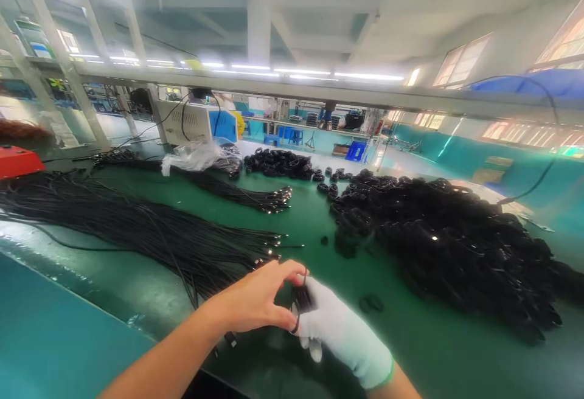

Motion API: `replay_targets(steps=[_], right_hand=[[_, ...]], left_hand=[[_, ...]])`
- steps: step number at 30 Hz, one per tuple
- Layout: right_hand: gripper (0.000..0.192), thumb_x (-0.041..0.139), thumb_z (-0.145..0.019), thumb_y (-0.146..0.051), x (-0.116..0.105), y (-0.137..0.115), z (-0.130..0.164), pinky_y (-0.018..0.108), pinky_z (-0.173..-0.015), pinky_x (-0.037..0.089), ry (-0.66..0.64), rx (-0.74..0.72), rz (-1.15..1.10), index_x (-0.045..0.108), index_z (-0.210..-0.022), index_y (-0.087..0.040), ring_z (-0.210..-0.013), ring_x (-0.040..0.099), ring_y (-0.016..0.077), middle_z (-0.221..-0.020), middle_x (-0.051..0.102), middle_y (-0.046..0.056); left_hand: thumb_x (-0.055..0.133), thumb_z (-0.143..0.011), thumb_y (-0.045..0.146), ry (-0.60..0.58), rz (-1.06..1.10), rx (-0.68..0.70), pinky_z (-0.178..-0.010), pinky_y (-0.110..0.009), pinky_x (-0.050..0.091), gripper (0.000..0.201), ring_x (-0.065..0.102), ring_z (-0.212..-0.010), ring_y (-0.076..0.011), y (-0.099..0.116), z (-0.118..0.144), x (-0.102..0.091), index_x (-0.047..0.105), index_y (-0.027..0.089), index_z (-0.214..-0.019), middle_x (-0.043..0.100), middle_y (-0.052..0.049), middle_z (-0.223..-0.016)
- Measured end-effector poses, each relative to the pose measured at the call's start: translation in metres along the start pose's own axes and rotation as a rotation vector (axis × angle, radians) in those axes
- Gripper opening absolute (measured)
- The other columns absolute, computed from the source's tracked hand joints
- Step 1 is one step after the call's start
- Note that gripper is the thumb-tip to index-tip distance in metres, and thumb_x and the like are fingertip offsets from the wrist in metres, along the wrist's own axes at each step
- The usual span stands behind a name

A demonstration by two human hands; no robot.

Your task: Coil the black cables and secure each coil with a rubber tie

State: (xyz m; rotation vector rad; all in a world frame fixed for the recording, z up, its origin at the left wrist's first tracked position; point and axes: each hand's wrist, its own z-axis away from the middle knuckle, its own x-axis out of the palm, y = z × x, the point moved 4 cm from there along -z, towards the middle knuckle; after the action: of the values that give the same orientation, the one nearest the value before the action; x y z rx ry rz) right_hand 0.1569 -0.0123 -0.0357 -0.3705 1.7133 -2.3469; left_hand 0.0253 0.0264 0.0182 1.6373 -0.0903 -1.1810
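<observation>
My left hand (pixel 258 295) is bare and comes in from the lower left. Its fingers and thumb curve round the ends of a small loop of black cable (pixel 305 297). On the other side, my right hand (pixel 331 320) wears a white glove and is closed on the same loop, partly blurred. Just left of my hands lies a long bundle of straight black cables (pixel 150 228) with shiny metal connectors at its end. To the right rises a large heap of coiled black cables (pixel 438 241).
A second, smaller cable bundle (pixel 228 189) lies farther back beside clear plastic bags (pixel 194 157). More coils (pixel 280 163) sit at the green table's (pixel 314 213) far side. A grey and blue machine (pixel 201 122) stands behind. A red object (pixel 20 162) is at far left; a metal shelf rail crosses above.
</observation>
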Motion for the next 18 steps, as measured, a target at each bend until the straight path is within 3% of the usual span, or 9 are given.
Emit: replay_targets(steps=[4,7,9,11,13,14,16,18], right_hand=[[0.075,0.068,-0.052,-0.013,-0.004,0.012,-0.007,0.025,-0.044,0.044,0.188,-0.073,0.114,0.044,-0.123,-0.017,-0.05,0.057,0.015,-0.071,0.063,0.003],[0.076,0.069,-0.053,-0.014,-0.004,0.011,-0.008,0.029,-0.058,0.048,0.279,-0.141,0.139,0.044,-0.125,-0.021,-0.068,0.06,0.0189,-0.087,0.064,0.005],[0.069,0.068,-0.055,-0.016,-0.003,0.005,-0.005,0.031,-0.061,0.048,0.314,-0.162,0.168,0.049,-0.121,-0.022,-0.069,0.059,0.019,-0.085,0.063,0.004],[0.049,0.067,-0.059,-0.018,-0.003,-0.003,0.0,0.03,-0.059,0.047,0.373,-0.182,0.235,0.058,-0.107,-0.022,-0.067,0.057,0.0181,-0.079,0.061,0.003],[0.034,0.066,-0.061,-0.019,-0.004,-0.012,0.006,0.027,-0.055,0.046,0.393,-0.236,0.263,0.061,-0.094,-0.022,-0.069,0.058,0.0176,-0.09,0.06,0.005],[0.033,0.067,-0.06,-0.018,-0.003,-0.014,0.009,0.025,-0.05,0.046,0.339,-0.262,0.22,0.06,-0.091,-0.022,-0.07,0.059,0.0171,-0.103,0.058,0.006],[0.039,0.071,-0.056,-0.016,0.001,-0.017,0.014,0.022,-0.04,0.043,0.1,-0.299,-0.003,0.056,-0.092,-0.023,-0.062,0.061,0.0139,-0.13,0.043,0.007],[0.044,0.072,-0.057,-0.019,0.005,-0.019,0.019,0.021,-0.034,0.039,-0.142,-0.323,-0.272,0.051,-0.096,-0.024,-0.048,0.058,0.0095,-0.132,0.043,0.01]], left_hand=[[0.071,-0.058,0.031,0.002,-0.163,-0.021,-0.063,-0.025,0.038,0.046,0.053,-0.082,-0.0215,0.007,-0.001,0.012,0.059,0.027,-0.102,0.057,-0.001,-0.091],[0.074,-0.052,0.036,-0.009,-0.277,-0.014,-0.057,-0.025,0.036,0.043,0.054,-0.076,-0.0228,0.009,-0.007,0.009,0.061,0.022,-0.091,0.058,-0.002,-0.082],[0.072,-0.054,0.034,-0.111,-0.233,-0.034,-0.054,-0.024,0.036,0.035,0.055,-0.07,-0.0208,0.003,-0.013,0.005,0.063,0.021,-0.085,0.06,-0.001,-0.077],[0.062,-0.064,0.03,-0.222,-0.093,-0.066,-0.05,-0.022,0.037,0.02,0.054,-0.061,-0.0166,-0.007,-0.018,0.002,0.065,0.021,-0.081,0.063,0.0,-0.074],[0.049,-0.072,0.024,-0.254,0.045,-0.088,-0.046,-0.021,0.038,0.018,0.052,-0.053,-0.0131,-0.016,-0.021,0.003,0.066,0.021,-0.077,0.065,0.001,-0.072],[0.045,-0.073,0.022,-0.243,0.078,-0.091,-0.044,-0.02,0.037,0.021,0.051,-0.05,-0.0119,-0.019,-0.021,0.006,0.066,0.02,-0.074,0.065,0.001,-0.069],[0.045,-0.071,0.018,-0.226,0.083,-0.099,-0.041,-0.02,0.035,0.02,0.047,-0.044,-0.0102,-0.021,-0.019,0.013,0.064,0.019,-0.065,0.064,0.001,-0.061],[0.048,-0.069,0.018,-0.199,0.129,-0.133,-0.041,-0.02,0.036,0.017,0.047,-0.041,-0.0099,-0.017,-0.013,0.016,0.061,0.017,-0.059,0.062,0.0,-0.055]])
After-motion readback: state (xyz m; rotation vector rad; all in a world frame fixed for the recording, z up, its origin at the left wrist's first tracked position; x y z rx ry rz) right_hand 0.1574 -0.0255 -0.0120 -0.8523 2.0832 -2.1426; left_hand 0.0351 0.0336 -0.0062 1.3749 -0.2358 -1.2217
